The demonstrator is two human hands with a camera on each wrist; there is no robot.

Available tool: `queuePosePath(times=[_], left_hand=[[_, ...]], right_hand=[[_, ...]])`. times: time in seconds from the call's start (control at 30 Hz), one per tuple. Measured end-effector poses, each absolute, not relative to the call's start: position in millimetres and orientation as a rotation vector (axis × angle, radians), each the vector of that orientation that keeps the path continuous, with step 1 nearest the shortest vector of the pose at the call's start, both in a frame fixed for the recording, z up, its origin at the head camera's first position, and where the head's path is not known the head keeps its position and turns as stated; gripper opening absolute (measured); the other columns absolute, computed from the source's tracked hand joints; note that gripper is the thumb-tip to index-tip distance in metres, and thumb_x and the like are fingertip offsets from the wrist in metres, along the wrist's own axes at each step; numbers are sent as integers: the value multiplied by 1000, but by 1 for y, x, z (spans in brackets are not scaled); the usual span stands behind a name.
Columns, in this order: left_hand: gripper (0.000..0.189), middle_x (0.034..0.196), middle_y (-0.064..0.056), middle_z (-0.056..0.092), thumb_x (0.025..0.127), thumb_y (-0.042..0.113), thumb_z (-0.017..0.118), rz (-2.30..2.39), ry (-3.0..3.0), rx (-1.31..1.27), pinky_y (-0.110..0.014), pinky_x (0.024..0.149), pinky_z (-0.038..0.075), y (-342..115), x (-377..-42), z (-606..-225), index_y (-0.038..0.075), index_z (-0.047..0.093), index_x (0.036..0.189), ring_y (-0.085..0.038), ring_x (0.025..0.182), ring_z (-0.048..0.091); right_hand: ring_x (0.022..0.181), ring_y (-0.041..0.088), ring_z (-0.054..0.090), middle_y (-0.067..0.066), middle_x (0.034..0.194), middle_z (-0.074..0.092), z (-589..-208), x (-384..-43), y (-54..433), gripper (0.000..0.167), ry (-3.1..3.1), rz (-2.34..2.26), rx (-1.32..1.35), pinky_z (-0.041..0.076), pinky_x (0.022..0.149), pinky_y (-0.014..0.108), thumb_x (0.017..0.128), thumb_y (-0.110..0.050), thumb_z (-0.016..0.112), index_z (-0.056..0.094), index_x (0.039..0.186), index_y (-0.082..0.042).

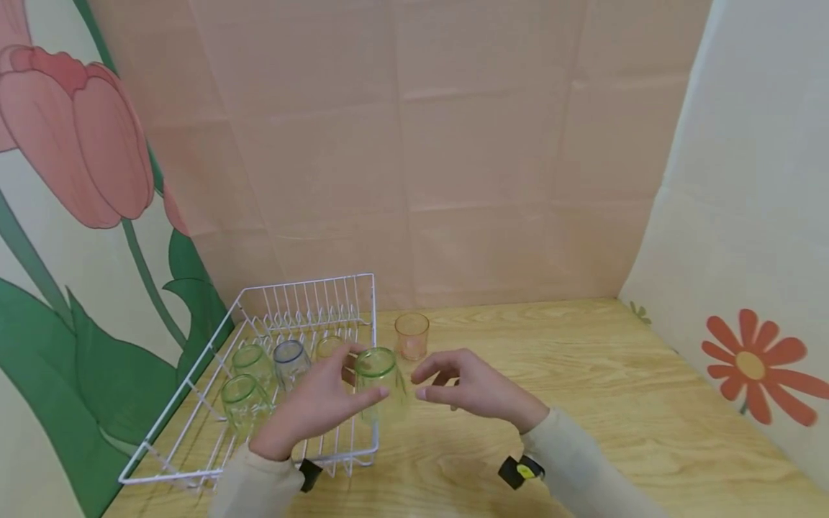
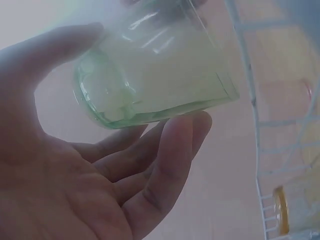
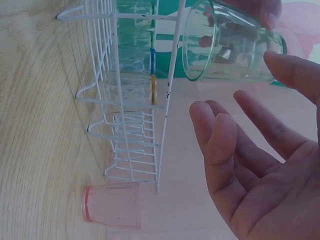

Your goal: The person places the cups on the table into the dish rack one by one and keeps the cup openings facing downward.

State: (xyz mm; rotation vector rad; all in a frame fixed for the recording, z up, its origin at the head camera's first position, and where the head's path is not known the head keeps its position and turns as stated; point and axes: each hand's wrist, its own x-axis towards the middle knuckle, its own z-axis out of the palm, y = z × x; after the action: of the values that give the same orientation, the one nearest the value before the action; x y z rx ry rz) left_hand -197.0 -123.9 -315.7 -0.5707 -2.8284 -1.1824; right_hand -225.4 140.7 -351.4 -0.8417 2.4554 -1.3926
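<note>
A clear green-tinted glass (image 1: 383, 381) is held upside down at the right edge of the white wire rack, its mouth facing down. My left hand (image 1: 320, 403) grips it with the thumb on one side and the fingers on the other; the left wrist view shows the glass (image 2: 150, 70) close up. To its right, my right hand (image 1: 479, 385) hovers with loosely bent fingers, a small gap away from the glass and holding nothing. Its fingers (image 3: 222, 145) also appear apart from the glass in the right wrist view.
The wire rack (image 1: 376, 316) stands at the left on the wood-grain table (image 1: 557, 360). Inside it are two green glasses (image 1: 245, 406), a blue-rimmed glass (image 1: 293, 363) and a yellow glass (image 1: 329, 347). A pink-orange glass (image 1: 412, 337) stands upright behind the hands, right of the rack.
</note>
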Motion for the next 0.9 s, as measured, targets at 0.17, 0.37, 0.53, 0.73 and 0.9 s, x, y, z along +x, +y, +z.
queuePosePath(times=[0.17,0.37,0.53,0.73,0.9], left_hand=[[68,112,-7,66,80,45,81,-1109,-2839,-471,-36,72,53,-140,-198,-309,8,54,131,-20,96,63],[71,115,-12,64,82,44,80,-1062,-2869,-423,-36,73,54,-164,-203,-304,3,51,132,-23,97,62],[74,108,-13,63,84,42,79,-1050,-2902,-380,-33,68,51,-184,-207,-303,-1,46,134,-22,90,61],[79,104,-17,63,86,43,77,-976,-2951,-337,-35,65,51,-206,-212,-306,-8,41,135,-23,85,61],[70,105,-18,63,86,41,77,-938,-2970,-333,-38,67,51,-219,-219,-311,-7,46,125,-25,86,62]], right_hand=[[89,22,66,1,112,69,-352,-225,142,24,2448,-1392,-805,57,65,44,96,-30,69,70,116,-17],[88,22,65,2,112,69,-351,-224,143,24,2452,-1391,-810,56,63,42,96,-27,68,69,117,-14],[87,20,65,3,112,68,-353,-225,144,23,2463,-1385,-807,56,63,42,96,-24,68,69,116,-12],[88,22,64,1,112,68,-358,-226,145,22,2458,-1385,-778,55,62,36,96,-25,69,69,115,-16],[87,21,64,1,111,68,-359,-227,146,22,2466,-1382,-786,55,61,35,96,-25,68,69,115,-16]])
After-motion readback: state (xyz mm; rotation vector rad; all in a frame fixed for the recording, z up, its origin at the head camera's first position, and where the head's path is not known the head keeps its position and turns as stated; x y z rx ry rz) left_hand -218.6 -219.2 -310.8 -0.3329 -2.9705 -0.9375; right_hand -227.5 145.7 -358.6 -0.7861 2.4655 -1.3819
